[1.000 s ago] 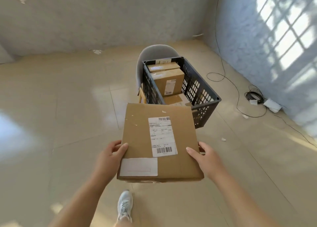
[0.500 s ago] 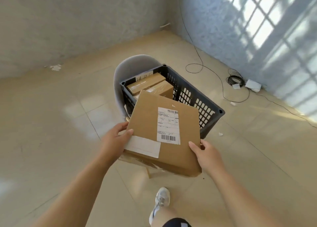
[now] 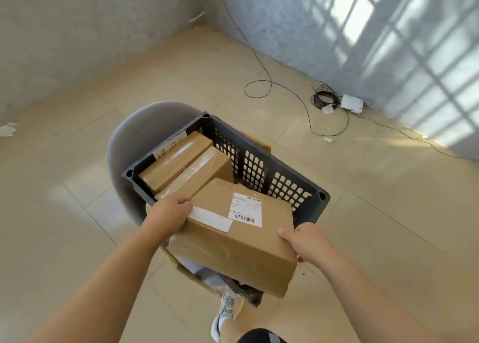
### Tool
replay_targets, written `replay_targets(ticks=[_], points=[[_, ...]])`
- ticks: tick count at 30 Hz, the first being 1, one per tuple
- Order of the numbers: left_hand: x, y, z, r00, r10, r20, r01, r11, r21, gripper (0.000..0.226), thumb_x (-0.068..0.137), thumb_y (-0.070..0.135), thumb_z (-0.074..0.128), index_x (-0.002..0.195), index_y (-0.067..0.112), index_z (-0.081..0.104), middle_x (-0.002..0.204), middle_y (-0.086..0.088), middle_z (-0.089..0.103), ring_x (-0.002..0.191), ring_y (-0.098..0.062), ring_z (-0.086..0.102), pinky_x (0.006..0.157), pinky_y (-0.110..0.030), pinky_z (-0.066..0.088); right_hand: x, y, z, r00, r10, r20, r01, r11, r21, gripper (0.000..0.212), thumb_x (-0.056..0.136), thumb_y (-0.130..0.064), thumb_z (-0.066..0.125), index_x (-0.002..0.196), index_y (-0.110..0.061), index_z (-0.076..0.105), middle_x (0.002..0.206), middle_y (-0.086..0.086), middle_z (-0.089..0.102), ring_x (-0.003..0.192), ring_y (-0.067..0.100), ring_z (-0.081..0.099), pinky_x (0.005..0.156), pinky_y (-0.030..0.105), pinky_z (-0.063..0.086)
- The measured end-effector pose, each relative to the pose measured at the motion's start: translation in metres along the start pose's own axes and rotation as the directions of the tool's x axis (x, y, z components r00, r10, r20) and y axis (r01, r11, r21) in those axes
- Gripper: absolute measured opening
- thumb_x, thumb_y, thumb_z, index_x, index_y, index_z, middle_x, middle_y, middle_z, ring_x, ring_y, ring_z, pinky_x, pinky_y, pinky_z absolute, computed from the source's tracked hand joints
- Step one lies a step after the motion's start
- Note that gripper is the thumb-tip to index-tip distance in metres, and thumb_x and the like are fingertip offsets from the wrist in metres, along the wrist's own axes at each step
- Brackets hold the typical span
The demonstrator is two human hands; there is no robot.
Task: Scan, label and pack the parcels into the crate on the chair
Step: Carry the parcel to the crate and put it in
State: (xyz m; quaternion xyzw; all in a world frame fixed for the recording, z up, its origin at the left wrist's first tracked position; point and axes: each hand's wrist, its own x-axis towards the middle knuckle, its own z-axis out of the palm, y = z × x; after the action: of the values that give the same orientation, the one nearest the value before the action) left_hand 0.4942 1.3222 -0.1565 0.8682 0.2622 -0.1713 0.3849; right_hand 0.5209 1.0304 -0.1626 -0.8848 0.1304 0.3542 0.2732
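Observation:
I hold a large brown cardboard parcel (image 3: 241, 244) with a white barcode label and a blank white sticker on top. My left hand (image 3: 168, 213) grips its left edge and my right hand (image 3: 305, 239) grips its right edge. The parcel is tilted, its far end over the near part of the dark grey slotted crate (image 3: 272, 169). The crate sits on a grey chair (image 3: 140, 133). Two smaller brown parcels (image 3: 181, 161) lie inside the crate at its far left.
A black cable (image 3: 280, 88) loops across the tiled floor to a coil and a white box (image 3: 352, 104) by the right wall. Paper scraps (image 3: 6, 129) lie at the far left. My foot in a white shoe (image 3: 228, 314) is below the parcel.
I have stepped up to the chair. The parcel has moved forward and down, from in front of the crate to over its near part, and now tilts into it.

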Motion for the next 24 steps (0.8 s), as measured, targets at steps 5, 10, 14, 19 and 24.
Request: replay_targets(ticks=[5, 10, 14, 19, 24], points=[[0.053, 0.015, 0.018, 0.993, 0.009, 0.119, -0.026, 0.990, 0.140, 0.012, 0.087, 0.024, 0.050, 0.081, 0.034, 0.046, 0.077, 0.007, 0.049, 0.064, -0.007, 0.046, 0.056, -0.023, 0.037, 0.026, -0.012, 0.004, 0.998, 0.031, 0.054, -0.033, 0.999, 0.027, 0.022, 0.092, -0.035, 0.058, 0.098, -0.014, 0.057, 0.096, 0.006, 0.065, 0.085, 0.022, 0.065, 0.076, 0.035, 0.058], [0.082, 0.014, 0.033, 0.967, 0.034, 0.251, -0.118, 0.937, 0.330, 0.057, 0.078, 0.020, 0.062, 0.133, 0.019, 0.047, 0.123, 0.000, 0.055, 0.102, -0.017, 0.054, 0.079, -0.025, 0.044, 0.037, -0.011, 0.022, 0.997, 0.034, 0.074, -0.025, 0.992, -0.126, 0.025, 0.093, -0.027, 0.059, 0.107, -0.007, 0.059, 0.108, 0.011, 0.062, 0.098, 0.026, 0.061, 0.074, 0.028, 0.045], [0.095, 0.010, 0.052, 0.952, 0.017, 0.307, -0.169, 0.864, 0.475, 0.061, 0.084, 0.014, 0.059, 0.141, 0.020, 0.038, 0.139, -0.006, 0.045, 0.120, -0.021, 0.049, 0.089, -0.026, 0.042, 0.046, -0.010, 0.043, 0.995, 0.059, 0.081, -0.041, 0.978, -0.203, 0.037, 0.093, -0.019, 0.059, 0.124, -0.003, 0.047, 0.121, 0.014, 0.056, 0.109, 0.028, 0.058, 0.083, 0.030, 0.046], [0.101, -0.005, 0.067, 0.925, -0.003, 0.381, -0.244, 0.764, 0.598, 0.058, 0.088, 0.009, 0.051, 0.143, 0.018, 0.034, 0.141, -0.008, 0.039, 0.122, -0.022, 0.047, 0.097, -0.028, 0.040, 0.056, -0.010, 0.063, 0.971, 0.064, 0.230, 0.021, 0.938, -0.346, 0.023, 0.093, -0.006, 0.055, 0.115, -0.004, 0.056, 0.115, 0.013, 0.063, 0.103, 0.027, 0.062, 0.080, 0.030, 0.048], [0.094, -0.023, 0.070, 0.906, -0.015, 0.423, -0.248, 0.791, 0.559, 0.054, 0.086, 0.029, 0.061, 0.136, 0.018, 0.044, 0.137, -0.004, 0.043, 0.115, -0.018, 0.051, 0.097, -0.030, 0.044, 0.055, -0.021, 0.066, 0.974, 0.058, 0.219, 0.013, 0.951, -0.309, 0.020, 0.095, -0.029, 0.055, 0.105, -0.012, 0.057, 0.095, 0.003, 0.059, 0.088, 0.020, 0.058, 0.069, 0.028, 0.045]])
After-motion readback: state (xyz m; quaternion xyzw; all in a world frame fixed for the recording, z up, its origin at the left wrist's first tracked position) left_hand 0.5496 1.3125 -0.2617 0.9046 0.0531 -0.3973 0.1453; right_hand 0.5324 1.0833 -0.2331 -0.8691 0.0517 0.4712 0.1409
